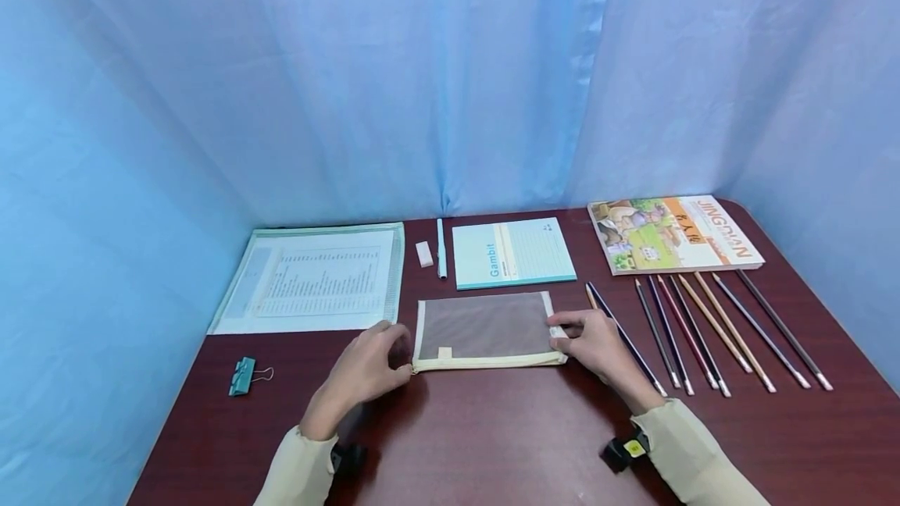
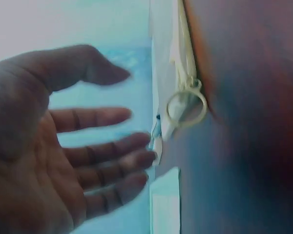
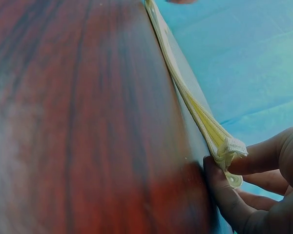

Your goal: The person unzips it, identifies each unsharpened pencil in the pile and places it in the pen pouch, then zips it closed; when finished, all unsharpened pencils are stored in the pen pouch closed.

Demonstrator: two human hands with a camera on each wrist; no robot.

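Pinching the right end of the flat cream-edged mesh zipper pouch (image 1: 485, 330), the right hand (image 1: 598, 346) steadies it near the desk's front edge; the left hand (image 1: 366, 369) is spread wide beside the zipper ring (image 2: 186, 108), probably about to grasp it.

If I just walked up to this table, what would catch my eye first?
Probably the two hands at the front middle of the dark table: the right hand pinches one end of a mesh zip pouch, while the left hand hovers open by the ring pull at the other end. Next, the row of coloured pencils fanned out on the right, below a bright picture book.
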